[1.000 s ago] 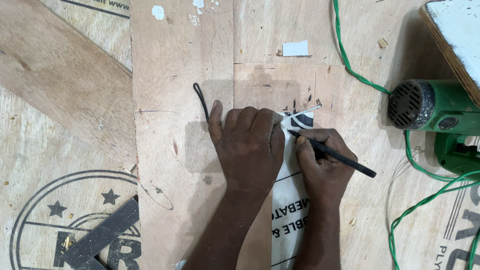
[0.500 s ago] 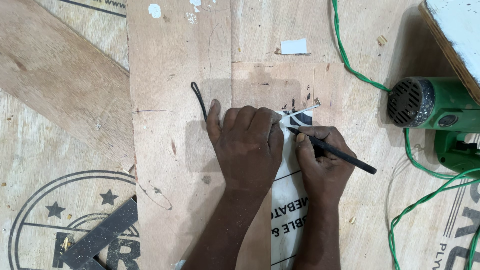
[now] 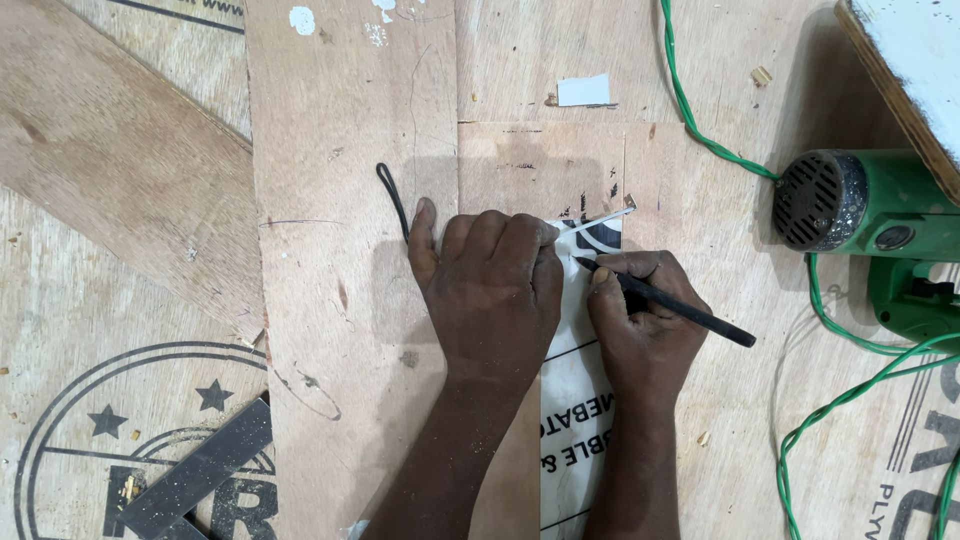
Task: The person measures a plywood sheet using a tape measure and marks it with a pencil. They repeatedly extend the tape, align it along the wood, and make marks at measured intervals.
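Plywood sheets [image 3: 340, 150] cover the whole work surface, pale brown and overlapping. At the centre the left hand [image 3: 492, 290] lies flat, palm down, fingers together and pointing to twelve o'clock, pressing on a white printed strip [image 3: 572, 400] that runs from under the hand toward six o'clock. Just at three o'clock of it the right hand [image 3: 645, 325] is clamped around a black pencil [image 3: 665, 300], whose tip touches the strip's top end close to the left fingertips while its back end points toward four o'clock. A thin black loop of cord [image 3: 392, 195] sticks out at eleven o'clock of the left hand, its lower end hidden under the little finger. Far out at three o'clock a green power tool [image 3: 870, 215] rests on the wood, with a green cable [image 3: 700, 120] curling from one o'clock down to five o'clock. A small white scrap [image 3: 583, 90] lies at twelve o'clock, and a black metal square [image 3: 200, 475] sits at eight o'clock.
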